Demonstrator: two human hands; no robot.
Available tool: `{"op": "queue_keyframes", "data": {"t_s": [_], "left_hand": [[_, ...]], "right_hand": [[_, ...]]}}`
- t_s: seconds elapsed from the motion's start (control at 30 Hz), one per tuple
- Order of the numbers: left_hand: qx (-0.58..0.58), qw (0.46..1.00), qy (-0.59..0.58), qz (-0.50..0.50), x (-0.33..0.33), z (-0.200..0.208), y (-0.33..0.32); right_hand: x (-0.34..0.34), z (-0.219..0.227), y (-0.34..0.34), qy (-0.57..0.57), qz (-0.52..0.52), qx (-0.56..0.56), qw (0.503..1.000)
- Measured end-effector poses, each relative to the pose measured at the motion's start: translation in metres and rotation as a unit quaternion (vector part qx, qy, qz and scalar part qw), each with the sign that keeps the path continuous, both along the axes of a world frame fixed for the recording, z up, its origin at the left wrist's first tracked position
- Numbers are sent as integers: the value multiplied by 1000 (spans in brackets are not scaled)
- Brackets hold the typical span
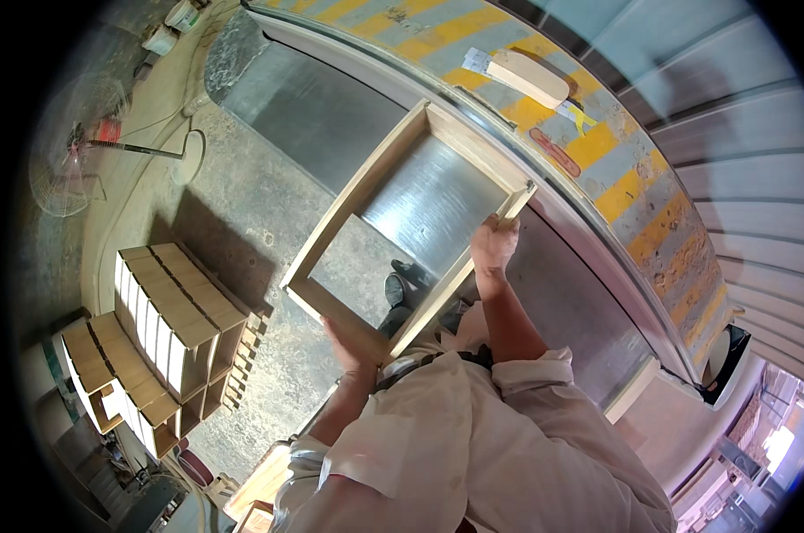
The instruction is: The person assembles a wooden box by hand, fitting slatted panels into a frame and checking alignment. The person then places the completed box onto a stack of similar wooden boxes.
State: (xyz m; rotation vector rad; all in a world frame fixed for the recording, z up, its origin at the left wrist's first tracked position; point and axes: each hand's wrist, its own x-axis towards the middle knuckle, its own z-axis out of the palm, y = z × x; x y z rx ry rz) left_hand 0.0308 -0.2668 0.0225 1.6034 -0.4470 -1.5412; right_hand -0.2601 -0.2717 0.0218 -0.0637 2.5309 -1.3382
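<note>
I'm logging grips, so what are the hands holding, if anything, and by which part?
A rectangular wooden frame: the right hand grips its right long side near the far end; the left hand holds its near short side.

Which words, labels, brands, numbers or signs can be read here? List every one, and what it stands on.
No text can be read.
Whitish strip: any marks too small to read.
White buckets: any print too blurred to read.
Striped ledge: yellow and gray stripes, no legible wording.
</note>
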Motion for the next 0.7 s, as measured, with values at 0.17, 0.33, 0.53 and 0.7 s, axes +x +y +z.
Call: {"op": "queue_keyframes", "data": {"t_s": [0.17,0.33,0.53,0.7], "left_hand": [[-46,999,13,-25,15,-28,3],[22,994,111,-1,9,-21,5],[53,992,113,-9,35,-12,28],[135,976,172,-14,50,4,26]], "right_hand": [[0,3,1,-22,-6,33,999],[-14,-13,5,-47,23,27,998],[44,47,6,-14,56,-96,994],[99,109,27,104,214,-171,956]]}}
